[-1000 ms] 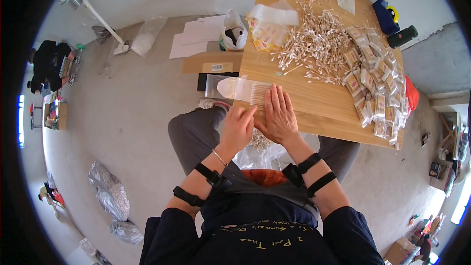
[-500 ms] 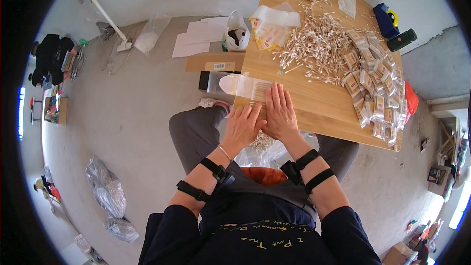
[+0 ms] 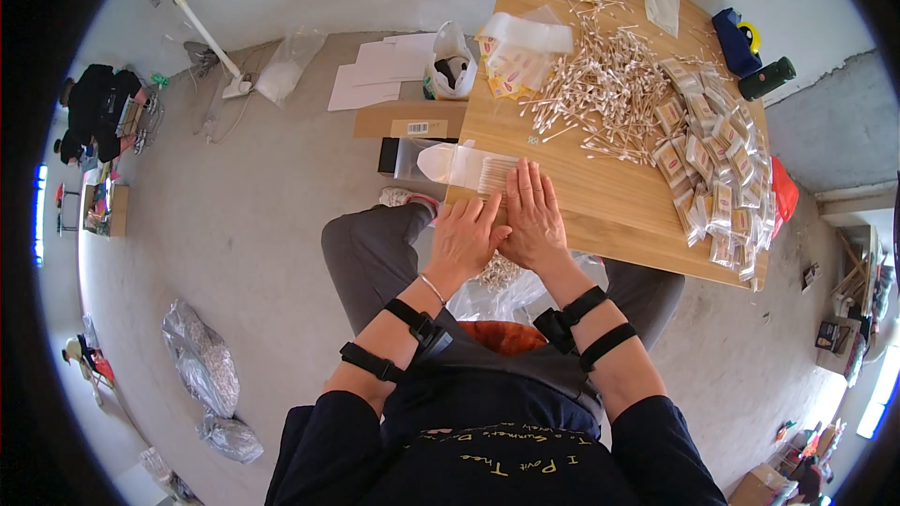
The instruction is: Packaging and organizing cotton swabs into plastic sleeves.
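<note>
Down at the near edge of the light wooden table (image 3: 619,206), both hands lay flat with fingers together and stretched out, side by side and touching along the thumbs. The left hand (image 3: 466,236) rested partly over the table's edge, and the right hand (image 3: 532,220) pressed on the tabletop just beside it. Their fingertips met the end of a clear plastic bag filled with wooden cotton swabs (image 3: 469,167), which lay along the table's left edge and stuck out beyond it. Neither hand pinched anything. Farther up the table spread a loose heap of cotton swabs (image 3: 600,84), and to its right a pile of small filled packets (image 3: 712,169). A brown cardboard box (image 3: 410,118) sat on the floor beside the table.
</note>
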The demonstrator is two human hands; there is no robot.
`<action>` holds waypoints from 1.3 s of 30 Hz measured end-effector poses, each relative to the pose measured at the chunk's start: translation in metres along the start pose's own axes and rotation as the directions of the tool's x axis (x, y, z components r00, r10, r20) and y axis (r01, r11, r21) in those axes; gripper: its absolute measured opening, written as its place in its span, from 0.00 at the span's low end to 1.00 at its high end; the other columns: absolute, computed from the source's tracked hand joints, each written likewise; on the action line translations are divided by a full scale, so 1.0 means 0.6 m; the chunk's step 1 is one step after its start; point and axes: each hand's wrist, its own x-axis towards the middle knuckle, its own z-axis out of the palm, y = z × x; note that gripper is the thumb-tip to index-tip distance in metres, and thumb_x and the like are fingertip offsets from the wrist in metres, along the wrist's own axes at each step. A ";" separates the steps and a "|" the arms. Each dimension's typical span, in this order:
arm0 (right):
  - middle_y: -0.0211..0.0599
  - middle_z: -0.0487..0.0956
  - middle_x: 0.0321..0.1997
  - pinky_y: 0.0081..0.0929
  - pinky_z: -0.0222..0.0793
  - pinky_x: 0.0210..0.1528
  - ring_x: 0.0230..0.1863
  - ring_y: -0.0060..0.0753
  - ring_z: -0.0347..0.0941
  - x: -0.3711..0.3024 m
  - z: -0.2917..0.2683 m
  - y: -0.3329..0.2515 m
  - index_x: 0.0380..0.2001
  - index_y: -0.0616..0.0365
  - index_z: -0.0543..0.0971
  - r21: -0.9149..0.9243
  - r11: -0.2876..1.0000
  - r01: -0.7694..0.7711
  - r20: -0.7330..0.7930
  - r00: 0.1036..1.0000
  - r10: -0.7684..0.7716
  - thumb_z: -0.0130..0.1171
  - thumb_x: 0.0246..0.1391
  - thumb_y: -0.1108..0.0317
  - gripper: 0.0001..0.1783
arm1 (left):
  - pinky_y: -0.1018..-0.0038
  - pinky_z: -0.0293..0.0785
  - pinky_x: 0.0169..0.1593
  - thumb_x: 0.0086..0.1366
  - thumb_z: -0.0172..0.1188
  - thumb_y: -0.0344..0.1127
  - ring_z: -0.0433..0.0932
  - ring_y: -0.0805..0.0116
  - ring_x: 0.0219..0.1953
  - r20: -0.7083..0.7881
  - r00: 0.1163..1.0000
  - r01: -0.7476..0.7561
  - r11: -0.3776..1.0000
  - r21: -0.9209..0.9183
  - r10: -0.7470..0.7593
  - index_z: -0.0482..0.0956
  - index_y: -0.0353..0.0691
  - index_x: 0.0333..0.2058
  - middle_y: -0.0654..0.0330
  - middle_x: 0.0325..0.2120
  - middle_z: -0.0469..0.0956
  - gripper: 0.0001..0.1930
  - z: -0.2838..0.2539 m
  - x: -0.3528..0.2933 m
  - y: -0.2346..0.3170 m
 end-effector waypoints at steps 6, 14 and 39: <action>0.55 0.49 0.73 0.44 0.34 0.75 0.76 0.50 0.40 0.000 0.002 -0.001 0.66 0.69 0.55 0.002 1.000 -0.001 -0.020 1.000 0.001 0.48 0.51 0.50 0.45 | 0.64 0.64 0.44 0.67 0.49 0.52 0.71 0.61 0.39 -0.014 1.000 0.005 1.000 0.004 -0.005 0.69 0.41 0.57 0.59 0.34 0.72 0.27 0.000 0.000 0.001; 0.55 0.49 0.73 0.43 0.34 0.75 0.76 0.50 0.40 0.001 0.004 -0.001 0.66 0.69 0.54 -0.008 1.000 -0.004 -0.017 1.000 0.003 0.48 0.51 0.49 0.45 | 0.63 0.67 0.45 0.69 0.46 0.53 0.72 0.58 0.36 -0.047 0.999 0.022 0.999 -0.049 -0.024 0.68 0.40 0.58 0.57 0.32 0.74 0.27 0.000 0.007 0.001; 0.53 0.46 0.74 0.43 0.31 0.75 0.76 0.48 0.36 0.000 0.002 -0.002 0.67 0.67 0.54 -0.020 1.000 -0.015 0.032 0.999 0.016 0.49 0.52 0.44 0.48 | 0.62 0.72 0.40 0.65 0.55 0.48 0.79 0.57 0.37 -0.056 0.997 0.049 0.990 -0.129 -0.057 0.70 0.40 0.56 0.55 0.34 0.81 0.25 -0.002 0.033 -0.002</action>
